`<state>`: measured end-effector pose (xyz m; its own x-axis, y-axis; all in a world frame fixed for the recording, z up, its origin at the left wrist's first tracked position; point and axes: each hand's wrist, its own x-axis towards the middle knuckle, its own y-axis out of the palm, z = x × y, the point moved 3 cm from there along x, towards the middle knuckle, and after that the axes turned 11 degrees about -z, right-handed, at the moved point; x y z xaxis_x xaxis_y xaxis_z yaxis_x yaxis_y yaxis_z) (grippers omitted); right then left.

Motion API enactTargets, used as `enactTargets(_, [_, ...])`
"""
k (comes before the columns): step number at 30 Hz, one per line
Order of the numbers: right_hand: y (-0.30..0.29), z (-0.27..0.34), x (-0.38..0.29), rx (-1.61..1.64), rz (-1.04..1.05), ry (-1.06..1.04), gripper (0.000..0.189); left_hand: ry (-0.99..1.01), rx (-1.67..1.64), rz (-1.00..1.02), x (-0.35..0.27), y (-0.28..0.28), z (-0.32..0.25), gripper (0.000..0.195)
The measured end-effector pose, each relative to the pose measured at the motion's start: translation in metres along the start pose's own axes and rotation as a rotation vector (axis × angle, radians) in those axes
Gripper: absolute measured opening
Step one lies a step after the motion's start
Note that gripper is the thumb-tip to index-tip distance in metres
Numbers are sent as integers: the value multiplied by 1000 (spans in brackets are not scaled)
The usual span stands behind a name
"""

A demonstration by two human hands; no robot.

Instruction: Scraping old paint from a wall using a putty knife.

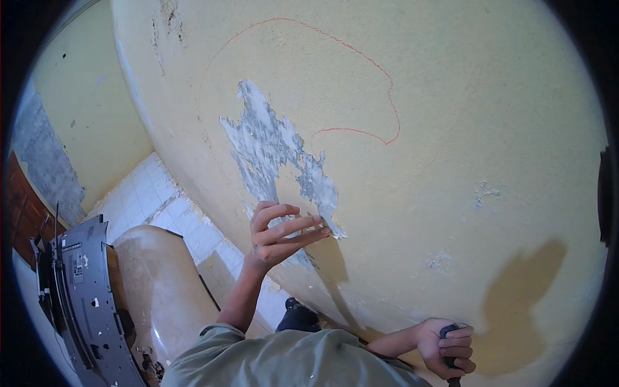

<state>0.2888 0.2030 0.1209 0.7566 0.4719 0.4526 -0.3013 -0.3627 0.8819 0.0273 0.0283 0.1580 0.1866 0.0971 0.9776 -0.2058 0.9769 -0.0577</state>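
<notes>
A yellow painted wall (435, 145) fills most of my view, with a bare patch of grey-white plaster (265, 140) where the paint is gone. My left hand (283, 232) is at the lower end of this patch, fingers apart, with its fingertips at or very near the wall. An island of yellow paint (290, 186) remains inside the patch just above the fingers. Low on the right, my right hand (447, 348) grips the black handle (449, 360) of a tool. The tool's working end is out of view, so its kind is unclear.
A red line (348, 46) curves over the wall above the patch. To the left stand a grey panel (87, 280) with cables and a beige rounded object (164, 275). Paint flakes lie along the edge of the white tile floor (140, 186). A brown door (24, 213) stands far left.
</notes>
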Motion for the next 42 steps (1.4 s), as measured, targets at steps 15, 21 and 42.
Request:
enactTargets(15, [4,-1,0,-67,25,-43,25,-58,-86,130,4,-4,-1,27])
enactTargets(21, [3,-2,-1,-7,-9,-17,25,157,-20,69,8,1,18,35])
enactTargets(42, [-5,-2,-4,-23,37,-9,25,-343,-134,138,20,-16,14,28])
